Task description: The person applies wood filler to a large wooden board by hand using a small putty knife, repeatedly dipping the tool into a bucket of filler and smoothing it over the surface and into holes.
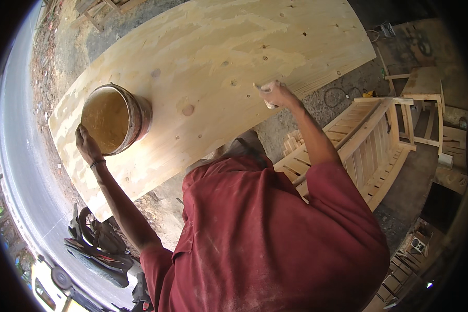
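Observation:
A large plywood sheet (208, 78) lies in front of me, pale, with knots and lighter smeared patches. On its left part a round bucket (143, 112) with stained sides is tilted, its mouth toward me and its inside coated tan. My left hand (90, 147) grips the bucket at its near left rim. Over the right part of the sheet, near its close edge, my right hand (277, 95) is closed. A small pale thing shows at its fingers, too small to name surely. Pale dust covers this hand.
Right of me stands a slatted wooden frame (366, 140), with a wooden table (424, 83) beyond. A motorcycle (101, 255) is parked at lower left, near a white vehicle (49, 288). The road (23, 156) runs along the left. A cable (338, 96) lies on the ground.

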`<state>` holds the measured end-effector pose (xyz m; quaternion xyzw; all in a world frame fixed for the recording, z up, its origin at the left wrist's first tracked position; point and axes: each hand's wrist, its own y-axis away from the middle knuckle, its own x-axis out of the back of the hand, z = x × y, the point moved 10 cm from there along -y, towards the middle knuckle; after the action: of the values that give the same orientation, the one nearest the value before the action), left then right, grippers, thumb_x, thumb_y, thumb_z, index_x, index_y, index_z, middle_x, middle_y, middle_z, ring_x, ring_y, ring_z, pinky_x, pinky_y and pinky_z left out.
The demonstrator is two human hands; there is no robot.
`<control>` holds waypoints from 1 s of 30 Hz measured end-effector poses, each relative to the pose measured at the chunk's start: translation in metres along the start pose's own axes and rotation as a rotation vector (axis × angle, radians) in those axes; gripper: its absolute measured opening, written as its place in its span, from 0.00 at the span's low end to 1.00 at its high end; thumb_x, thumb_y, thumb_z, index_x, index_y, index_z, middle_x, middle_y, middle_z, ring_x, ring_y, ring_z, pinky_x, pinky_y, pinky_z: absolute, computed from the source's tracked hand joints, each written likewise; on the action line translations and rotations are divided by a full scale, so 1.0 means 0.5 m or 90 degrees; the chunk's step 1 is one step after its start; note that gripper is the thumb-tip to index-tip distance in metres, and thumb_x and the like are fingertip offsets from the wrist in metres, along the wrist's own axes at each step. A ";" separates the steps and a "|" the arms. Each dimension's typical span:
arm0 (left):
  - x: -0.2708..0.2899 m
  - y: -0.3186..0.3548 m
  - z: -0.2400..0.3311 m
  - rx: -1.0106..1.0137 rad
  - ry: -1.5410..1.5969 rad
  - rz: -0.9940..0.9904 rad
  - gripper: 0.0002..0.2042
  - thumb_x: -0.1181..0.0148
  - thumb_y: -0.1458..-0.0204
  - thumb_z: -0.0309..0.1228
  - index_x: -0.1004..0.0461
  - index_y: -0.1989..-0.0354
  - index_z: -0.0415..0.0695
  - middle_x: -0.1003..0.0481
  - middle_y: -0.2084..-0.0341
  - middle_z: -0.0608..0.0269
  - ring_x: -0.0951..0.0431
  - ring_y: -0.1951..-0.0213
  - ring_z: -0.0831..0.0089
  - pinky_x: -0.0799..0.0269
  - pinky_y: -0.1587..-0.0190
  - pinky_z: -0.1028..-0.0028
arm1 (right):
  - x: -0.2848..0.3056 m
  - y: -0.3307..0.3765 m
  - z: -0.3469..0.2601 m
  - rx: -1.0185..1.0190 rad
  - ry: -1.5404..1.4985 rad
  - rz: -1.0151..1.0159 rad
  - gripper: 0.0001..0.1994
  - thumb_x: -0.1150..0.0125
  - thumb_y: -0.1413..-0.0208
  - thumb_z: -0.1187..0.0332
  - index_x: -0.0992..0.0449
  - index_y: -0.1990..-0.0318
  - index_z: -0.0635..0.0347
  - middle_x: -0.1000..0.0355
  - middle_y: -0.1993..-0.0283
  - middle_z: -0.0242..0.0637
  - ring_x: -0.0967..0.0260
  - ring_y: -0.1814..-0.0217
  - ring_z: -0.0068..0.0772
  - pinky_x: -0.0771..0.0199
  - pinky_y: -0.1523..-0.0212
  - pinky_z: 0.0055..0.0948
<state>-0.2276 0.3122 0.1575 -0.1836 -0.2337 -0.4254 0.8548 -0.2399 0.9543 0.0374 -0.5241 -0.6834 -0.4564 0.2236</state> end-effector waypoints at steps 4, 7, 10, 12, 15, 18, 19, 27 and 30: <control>-0.011 -0.002 0.009 -0.003 0.011 -0.008 0.19 0.58 0.35 0.37 0.28 0.48 0.34 0.23 0.57 0.52 0.25 0.55 0.65 0.33 0.49 0.70 | -0.076 0.004 0.029 -0.022 -0.026 0.034 0.20 0.39 0.52 0.56 0.21 0.55 0.60 0.23 0.64 0.51 0.24 0.61 0.49 0.26 0.58 0.42; -0.007 0.000 0.006 0.011 0.025 0.001 0.19 0.58 0.35 0.37 0.28 0.48 0.34 0.23 0.56 0.52 0.25 0.55 0.65 0.33 0.49 0.70 | -0.109 0.069 -0.043 0.126 0.163 0.087 0.21 0.39 0.52 0.59 0.23 0.52 0.62 0.24 0.65 0.54 0.24 0.62 0.54 0.25 0.59 0.44; -0.004 -0.001 -0.001 0.013 0.036 -0.001 0.20 0.58 0.35 0.37 0.28 0.48 0.34 0.23 0.56 0.52 0.25 0.55 0.66 0.33 0.49 0.70 | -0.039 0.052 -0.047 0.099 -0.032 0.088 0.22 0.40 0.52 0.61 0.23 0.51 0.66 0.25 0.67 0.57 0.24 0.64 0.54 0.24 0.62 0.44; -0.010 -0.002 0.002 0.010 0.044 -0.009 0.20 0.58 0.35 0.37 0.28 0.48 0.34 0.23 0.56 0.52 0.25 0.55 0.67 0.32 0.49 0.70 | -0.093 0.050 -0.031 0.054 -0.040 0.127 0.22 0.40 0.51 0.61 0.23 0.51 0.65 0.25 0.67 0.57 0.24 0.64 0.54 0.24 0.62 0.45; -0.014 -0.002 0.007 0.007 0.032 -0.013 0.20 0.58 0.35 0.37 0.28 0.48 0.34 0.23 0.56 0.51 0.25 0.55 0.67 0.32 0.49 0.71 | -0.135 0.067 -0.050 0.057 0.053 0.115 0.19 0.40 0.52 0.60 0.23 0.56 0.64 0.26 0.68 0.59 0.25 0.64 0.57 0.24 0.62 0.47; -0.004 -0.005 -0.009 0.011 0.022 -0.008 0.20 0.58 0.35 0.38 0.28 0.47 0.34 0.23 0.55 0.51 0.25 0.55 0.66 0.33 0.48 0.71 | -0.082 0.056 -0.060 0.108 -0.005 0.079 0.21 0.40 0.51 0.60 0.24 0.52 0.64 0.26 0.66 0.59 0.24 0.62 0.56 0.23 0.60 0.45; -0.002 -0.005 -0.016 0.012 0.037 -0.007 0.20 0.57 0.35 0.38 0.28 0.47 0.34 0.23 0.55 0.51 0.25 0.55 0.66 0.33 0.48 0.71 | -0.063 0.036 -0.041 0.105 -0.031 0.108 0.22 0.40 0.51 0.60 0.24 0.50 0.65 0.25 0.63 0.59 0.24 0.60 0.55 0.23 0.59 0.43; -0.020 -0.008 0.007 -0.013 0.071 -0.004 0.20 0.57 0.36 0.37 0.28 0.48 0.34 0.23 0.56 0.52 0.25 0.55 0.67 0.32 0.49 0.70 | -0.056 0.052 -0.017 0.005 -0.040 -0.024 0.19 0.40 0.49 0.58 0.21 0.54 0.62 0.22 0.67 0.49 0.22 0.68 0.42 0.23 0.66 0.35; -0.020 -0.016 -0.041 -0.006 0.114 -0.017 0.19 0.57 0.35 0.37 0.26 0.49 0.35 0.22 0.57 0.53 0.24 0.57 0.67 0.30 0.52 0.70 | -0.007 0.006 0.062 -0.165 -0.176 0.025 0.16 0.40 0.48 0.58 0.20 0.62 0.63 0.23 0.73 0.43 0.25 0.74 0.34 0.25 0.71 0.34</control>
<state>-0.2345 0.3038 0.1361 -0.1457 -0.1568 -0.4526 0.8657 -0.2303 0.9791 0.0209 -0.6195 -0.6326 -0.4599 0.0671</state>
